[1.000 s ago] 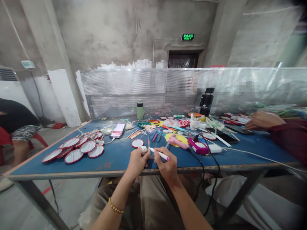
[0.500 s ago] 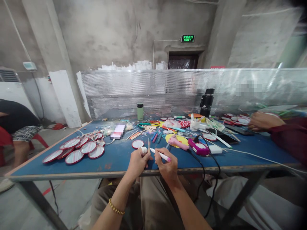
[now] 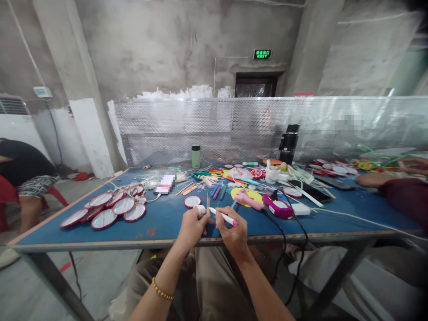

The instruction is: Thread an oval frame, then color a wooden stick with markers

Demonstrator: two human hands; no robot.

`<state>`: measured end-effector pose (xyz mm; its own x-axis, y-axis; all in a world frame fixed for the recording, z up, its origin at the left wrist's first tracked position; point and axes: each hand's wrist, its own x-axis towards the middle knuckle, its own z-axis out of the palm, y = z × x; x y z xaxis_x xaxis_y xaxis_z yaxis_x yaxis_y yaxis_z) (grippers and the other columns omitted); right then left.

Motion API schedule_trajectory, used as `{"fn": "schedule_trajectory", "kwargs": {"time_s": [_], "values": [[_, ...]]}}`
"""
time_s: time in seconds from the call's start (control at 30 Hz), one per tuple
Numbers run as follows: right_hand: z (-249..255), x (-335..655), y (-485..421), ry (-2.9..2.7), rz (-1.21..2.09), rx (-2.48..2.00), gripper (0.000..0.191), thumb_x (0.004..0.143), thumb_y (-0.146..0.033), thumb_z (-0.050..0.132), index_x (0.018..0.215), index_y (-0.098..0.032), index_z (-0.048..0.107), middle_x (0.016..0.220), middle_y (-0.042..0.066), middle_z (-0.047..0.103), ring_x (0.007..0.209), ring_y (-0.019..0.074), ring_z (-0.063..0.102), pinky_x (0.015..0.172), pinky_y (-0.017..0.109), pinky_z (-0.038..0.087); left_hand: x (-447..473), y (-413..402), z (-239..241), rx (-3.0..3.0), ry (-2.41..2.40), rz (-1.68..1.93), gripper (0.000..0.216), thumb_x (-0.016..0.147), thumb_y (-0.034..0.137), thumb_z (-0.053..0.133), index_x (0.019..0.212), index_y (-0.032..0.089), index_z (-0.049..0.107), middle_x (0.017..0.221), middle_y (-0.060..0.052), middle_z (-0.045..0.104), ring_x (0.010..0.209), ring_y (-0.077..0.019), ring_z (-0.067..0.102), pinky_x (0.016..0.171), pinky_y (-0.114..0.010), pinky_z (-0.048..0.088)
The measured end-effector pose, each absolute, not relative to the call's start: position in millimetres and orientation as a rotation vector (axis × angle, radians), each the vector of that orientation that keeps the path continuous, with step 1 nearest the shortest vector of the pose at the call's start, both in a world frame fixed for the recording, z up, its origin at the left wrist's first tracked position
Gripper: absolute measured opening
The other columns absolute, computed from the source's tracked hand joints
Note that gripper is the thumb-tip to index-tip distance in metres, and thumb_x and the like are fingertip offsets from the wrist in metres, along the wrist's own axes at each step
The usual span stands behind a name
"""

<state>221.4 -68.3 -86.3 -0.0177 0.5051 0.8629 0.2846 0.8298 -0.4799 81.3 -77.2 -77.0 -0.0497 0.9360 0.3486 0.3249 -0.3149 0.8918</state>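
My left hand is closed around a thin flat wooden stick, which points up and away from me. A small white rounded piece sits at the same fingers; I cannot tell what it is. In a pen grip, my right hand holds a white marker with a pink end, its tip close beside the stick. Just beyond my left hand lies a round white disc with a red rim. Both hands are above the table's front edge.
Red-rimmed discs are piled at left near a phone. Clay-like sticks, a pink glue gun, a purple device and cables lie ahead. A green bottle and black flask stand behind. A co-worker's sleeve is at right.
At the right, the co-worker's hand has moved away from the red-rimmed discs and their arm sits lower. My own hands, the stick and the marker look practically unmoved.
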Motion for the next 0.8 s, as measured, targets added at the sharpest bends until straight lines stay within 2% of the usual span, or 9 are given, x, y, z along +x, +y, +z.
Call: {"fn": "schedule_trajectory", "kwargs": {"time_s": [0.47,0.8], "values": [[-88.3,221.8,-67.2,-1.588,0.189,-0.633,0.013,0.092,-0.021,0.056,0.085,-0.018,0.065,0.072,0.001,0.066,0.059,0.0116,0.062,0.056,0.021,0.050,80.9,-77.7,-76.7,1.655,1.344,1.372,0.021,0.082,0.032,0.055,0.067,0.018,0.058,0.046,0.005,0.056,0.034,-0.0098,0.047,0.039,-0.020,0.033],[-89.1,220.9,-65.5,-1.579,0.202,-0.615,0.012,0.093,-0.021,0.056,0.087,-0.019,0.066,0.073,0.001,0.066,0.061,0.0119,0.063,0.058,0.022,0.051,80.4,-76.1,-77.9,1.662,1.339,1.383,0.022,0.083,0.034,0.056,0.068,0.018,0.057,0.057,0.001,0.065,0.037,-0.0094,0.050,0.040,-0.020,0.035]]}}
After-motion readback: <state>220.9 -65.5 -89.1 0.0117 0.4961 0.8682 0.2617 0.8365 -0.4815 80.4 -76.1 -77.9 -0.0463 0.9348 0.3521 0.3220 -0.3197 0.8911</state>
